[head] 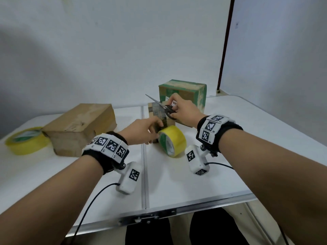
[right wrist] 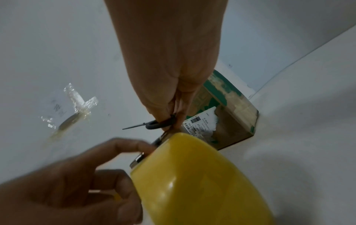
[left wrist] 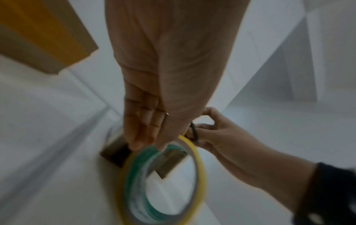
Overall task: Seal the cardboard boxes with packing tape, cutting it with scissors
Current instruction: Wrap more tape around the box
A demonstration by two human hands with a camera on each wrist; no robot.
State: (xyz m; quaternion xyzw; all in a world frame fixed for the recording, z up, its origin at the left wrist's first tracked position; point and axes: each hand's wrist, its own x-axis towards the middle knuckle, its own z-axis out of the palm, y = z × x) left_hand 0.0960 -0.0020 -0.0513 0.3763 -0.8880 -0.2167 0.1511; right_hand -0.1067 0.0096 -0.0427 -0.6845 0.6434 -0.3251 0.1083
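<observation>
Sitting on the white bench (head: 221, 156) are three boxes: a plain brown box (head: 79, 128) at the left, a green-printed box (head: 182, 92) at the back, and a small box (head: 159, 112) in the middle that's getting taped right now. Pretty sure this is the cutting step, since tape looks already laid over the small box's top and the roll is hanging off its near edge.

The yellow tape roll (head: 172, 140) stands on edge right against the small box's front. A second roll (head: 26, 143) lies flat at the far left, touching the brown box.

The left hand (head: 141, 129) has its grip pinched at the top of the roll, where the tape leaves it. The right hand (head: 184, 112) has fingers curled through the handles of the scissors (head: 159, 105), blades pointing up and left over the box. Can't tell if the blades are parted.

Next move, I'd guess: keep that strip taut, bring the blades down between roll and box, and snip close to the edge.
</observation>
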